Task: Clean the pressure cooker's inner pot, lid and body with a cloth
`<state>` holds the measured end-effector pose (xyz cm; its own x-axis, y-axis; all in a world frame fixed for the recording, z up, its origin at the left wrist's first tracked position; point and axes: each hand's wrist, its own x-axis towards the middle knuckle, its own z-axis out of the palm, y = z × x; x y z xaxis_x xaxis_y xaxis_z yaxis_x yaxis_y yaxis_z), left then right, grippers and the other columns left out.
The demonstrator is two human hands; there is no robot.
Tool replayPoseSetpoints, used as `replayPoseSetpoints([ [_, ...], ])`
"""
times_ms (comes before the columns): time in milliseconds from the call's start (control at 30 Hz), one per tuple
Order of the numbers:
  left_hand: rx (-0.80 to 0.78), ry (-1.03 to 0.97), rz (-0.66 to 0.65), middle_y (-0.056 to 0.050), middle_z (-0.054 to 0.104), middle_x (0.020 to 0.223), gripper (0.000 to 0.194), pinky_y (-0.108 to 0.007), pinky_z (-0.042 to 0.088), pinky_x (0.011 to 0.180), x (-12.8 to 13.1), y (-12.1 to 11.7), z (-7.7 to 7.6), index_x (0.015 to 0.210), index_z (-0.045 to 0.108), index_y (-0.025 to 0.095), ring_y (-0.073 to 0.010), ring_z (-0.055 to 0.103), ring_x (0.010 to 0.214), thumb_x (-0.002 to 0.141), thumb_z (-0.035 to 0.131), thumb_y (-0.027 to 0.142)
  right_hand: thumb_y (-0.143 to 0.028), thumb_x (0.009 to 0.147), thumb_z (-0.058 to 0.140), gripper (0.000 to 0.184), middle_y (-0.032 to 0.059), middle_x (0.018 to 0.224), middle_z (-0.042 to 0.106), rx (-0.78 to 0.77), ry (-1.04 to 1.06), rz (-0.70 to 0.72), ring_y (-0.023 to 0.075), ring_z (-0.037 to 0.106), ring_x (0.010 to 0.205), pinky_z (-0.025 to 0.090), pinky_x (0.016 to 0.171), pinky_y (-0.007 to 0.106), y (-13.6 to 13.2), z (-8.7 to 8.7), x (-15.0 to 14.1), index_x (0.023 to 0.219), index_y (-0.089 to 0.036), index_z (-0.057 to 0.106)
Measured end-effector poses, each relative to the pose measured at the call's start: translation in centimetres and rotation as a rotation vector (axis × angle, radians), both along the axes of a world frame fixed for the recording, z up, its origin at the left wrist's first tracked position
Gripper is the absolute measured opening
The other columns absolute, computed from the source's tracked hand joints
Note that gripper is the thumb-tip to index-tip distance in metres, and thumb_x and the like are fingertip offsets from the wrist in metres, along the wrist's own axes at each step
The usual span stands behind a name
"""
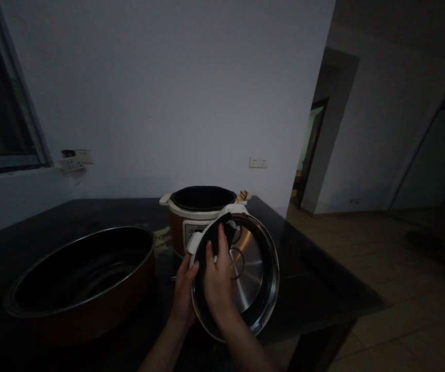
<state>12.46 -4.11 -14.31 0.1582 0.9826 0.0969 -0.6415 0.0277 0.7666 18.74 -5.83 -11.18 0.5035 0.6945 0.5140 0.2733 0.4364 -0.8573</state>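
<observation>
In front of me a round pressure cooker lid (249, 281) is tilted up, its shiny metal inner side facing me. My left hand (184, 292) grips its left rim, close to a white tab, with the thumb over the edge. My right hand (218, 284) is inside the lid, its fingers pressing a dark piece that looks like a cloth (227, 227) against the upper inner rim. Just behind the lid stands an electric pressure cooker (176, 223), brown and white, uncovered, with a black opening. The lid covers part of its front panel.
A large dark pan (129, 284) with brown outer walls stands on the black table (307, 289) at the left. Wall sockets (258, 163) are behind the cooker. The table's right edge drops to a tiled floor (362, 258). The room is dim.
</observation>
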Motion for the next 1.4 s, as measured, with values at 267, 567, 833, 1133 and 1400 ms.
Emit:
replayPoseSetpoints([
  [267, -0.094, 0.068, 0.117, -0.007, 0.066, 0.123, 0.045, -0.04, 0.038, 0.107, -0.1, 0.0, 0.4, 0.092, 0.072, 0.022, -0.0336, 0.047, 0.128, 0.052, 0.077, 0.041, -0.036, 0.095, 0.043, 0.051, 0.0056, 0.151, 0.035, 0.003, -0.146, 0.09, 0.0208, 0.028, 0.141, 0.023, 0.116, 0.047, -2.5, -1.2, -1.8, 0.144, -0.022, 0.036],
  [567, -0.01, -0.024, -0.041, -0.008, 0.067, 0.119, 0.057, -0.038, 0.039, 0.106, 0.1, 0.1, 0.0, 0.115, 0.066, 0.022, -0.0315, 0.051, 0.125, 0.062, 0.075, 0.041, -0.043, 0.091, 0.048, 0.06, 0.0041, 0.155, 0.026, 0.014, 0.108, 0.06, 0.0194, 0.02, 0.144, 0.016, 0.117, 0.045, 0.0, 0.4, 1.2, 0.146, -0.022, 0.032],
  [833, -0.028, -0.082, -0.066, -0.008, 0.068, 0.118, 0.065, -0.039, 0.044, 0.101, 0.2, 0.0, -0.3, 0.127, 0.058, 0.021, -0.03, 0.06, 0.114, 0.066, 0.076, 0.038, -0.043, 0.086, 0.055, 0.042, 0.0075, 0.134, 0.058, 0.147, 0.273, -0.096, 0.0218, 0.047, 0.13, 0.031, 0.112, 0.043, -0.9, 1.4, 4.2, 0.121, -0.021, 0.062],
  [1133, -0.009, -0.065, -0.06, -0.008, 0.07, 0.112, 0.061, -0.038, 0.046, 0.098, 0.2, -0.1, 0.0, 0.122, 0.061, 0.02, -0.0299, 0.062, 0.111, 0.067, 0.076, 0.039, -0.04, 0.083, 0.06, 0.034, 0.0093, 0.102, 0.073, 0.366, 0.818, -0.034, 0.023, 0.068, 0.098, 0.05, 0.092, 0.048, -1.7, 0.7, 7.7, 0.108, -0.017, 0.064],
  [1400, 0.014, -0.062, -0.104, -0.006, 0.063, 0.127, 0.062, -0.037, 0.042, 0.102, 0.1, 0.1, -0.4, 0.128, 0.057, 0.024, -0.0291, 0.054, 0.121, 0.07, 0.073, 0.04, -0.027, 0.08, 0.058, 0.035, 0.0062, 0.106, 0.072, 0.41, 0.821, 0.171, 0.0213, 0.067, 0.101, 0.046, 0.099, 0.046, 1.2, 4.4, 3.3, 0.114, -0.02, 0.06],
])
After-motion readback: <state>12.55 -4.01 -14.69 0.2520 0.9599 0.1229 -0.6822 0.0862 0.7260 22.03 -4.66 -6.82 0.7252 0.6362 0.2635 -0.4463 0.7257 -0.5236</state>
